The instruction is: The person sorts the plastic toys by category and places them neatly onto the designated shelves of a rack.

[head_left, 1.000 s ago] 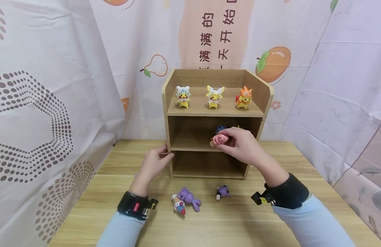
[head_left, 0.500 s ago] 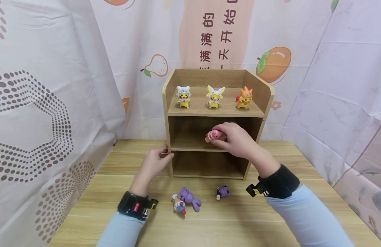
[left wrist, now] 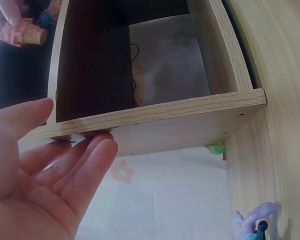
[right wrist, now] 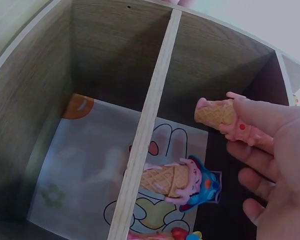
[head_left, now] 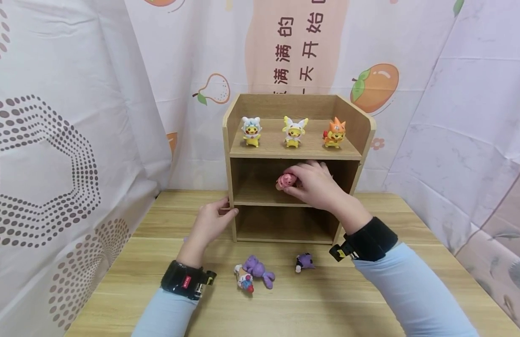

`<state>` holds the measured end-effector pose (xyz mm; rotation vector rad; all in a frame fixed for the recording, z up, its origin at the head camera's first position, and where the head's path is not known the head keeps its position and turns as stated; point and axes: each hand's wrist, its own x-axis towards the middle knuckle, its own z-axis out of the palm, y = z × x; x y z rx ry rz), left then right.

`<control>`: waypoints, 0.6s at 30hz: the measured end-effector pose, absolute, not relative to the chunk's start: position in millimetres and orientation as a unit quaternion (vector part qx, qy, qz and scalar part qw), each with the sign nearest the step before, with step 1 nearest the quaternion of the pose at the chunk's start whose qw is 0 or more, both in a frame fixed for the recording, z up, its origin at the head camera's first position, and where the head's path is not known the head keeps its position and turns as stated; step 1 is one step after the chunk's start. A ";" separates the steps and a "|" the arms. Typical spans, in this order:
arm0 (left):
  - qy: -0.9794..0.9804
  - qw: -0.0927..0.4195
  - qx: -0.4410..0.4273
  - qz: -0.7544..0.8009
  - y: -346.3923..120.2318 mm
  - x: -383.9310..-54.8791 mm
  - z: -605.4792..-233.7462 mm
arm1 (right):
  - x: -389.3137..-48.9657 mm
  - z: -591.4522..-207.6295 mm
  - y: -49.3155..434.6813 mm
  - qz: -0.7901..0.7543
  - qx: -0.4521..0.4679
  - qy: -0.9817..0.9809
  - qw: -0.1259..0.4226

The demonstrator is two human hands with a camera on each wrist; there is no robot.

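Observation:
My right hand (head_left: 316, 185) pinches a pink ice-cream-cone figurine (head_left: 286, 181) between thumb and fingers, in the middle compartment of the small wooden shelf (head_left: 294, 155). The right wrist view shows the held figurine (right wrist: 217, 114) tilted, its waffle cone pointing away from the palm. Beside it stands a blue-topped ice-cream-cone figurine (right wrist: 175, 181); part of another pink figurine (right wrist: 155, 235) shows at the bottom edge. My left hand (head_left: 210, 221) rests against the shelf's left side panel, fairly straight fingers on the outer face (left wrist: 95, 145) and thumb by the front edge.
Three yellow figurines in costume hoods stand on the top board, including a white-eared one (head_left: 293, 133) and an orange-hooded one (head_left: 334, 133). On the table before the shelf lie a purple figurine (head_left: 257, 269), a white-red-blue one (head_left: 244, 279) and a purple-black one (head_left: 304, 262).
My right hand has moved left and deeper into the middle compartment with the pink figurine, now covering the blue one in the head view. The left hand has stayed at the side panel.

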<state>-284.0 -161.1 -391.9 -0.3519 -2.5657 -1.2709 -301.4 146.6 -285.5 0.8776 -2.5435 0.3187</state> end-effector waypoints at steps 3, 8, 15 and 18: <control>-0.881 0.127 -0.122 -0.440 -161.4 -284.4 -392.2 | -303.8 -284.7 142.9 0.111 0.315 -0.919 0.211; -0.881 0.127 -0.123 -0.439 -162.1 -284.9 -393.2 | -309.5 -281.7 138.3 0.107 0.311 -0.926 0.185; -0.881 0.131 -0.127 -0.437 -162.0 -284.6 -392.9 | -317.4 -278.5 136.4 0.116 0.308 -0.933 0.143; -0.881 0.132 -0.126 -0.436 -162.1 -284.4 -392.6 | -321.1 -278.6 135.4 0.114 0.308 -0.935 0.136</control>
